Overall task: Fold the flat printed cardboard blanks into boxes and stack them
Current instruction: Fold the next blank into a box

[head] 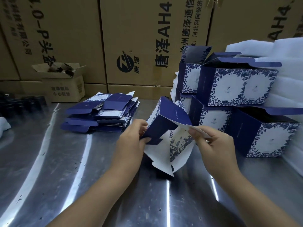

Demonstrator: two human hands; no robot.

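Here, one half-folded blank (165, 125) is being held up in the middle of the view, just above the steel surface (82, 177); its dark blue panel is tilting up and away, while its white flaps with blue floral print are hanging down toward the surface, and whether the lowest corner is touching it cannot be told. The left hand (132, 141) is pinching the lower edge of the blue panel, thumb in front and fingers curled behind; the right hand (213, 145) is pinching a white flap on the other side between thumb and forefinger, its remaining fingers curled in loosely. So both hands are closing on the same one blank, one at each side.

To the left and further back, a single loose pile of flat blanks (100, 112) is lying on the surface, too many and too overlapped to count. To the right, folded boxes (237, 86) are standing in two tiers with their lids open; four are showing plainly, two above and two below, and a fifth is peeking out behind the lower tier. White foam sheets (287, 51) are lying behind them; brown cartons (139, 38) are lining the back, with one small open carton (65, 86) sitting in front of them.
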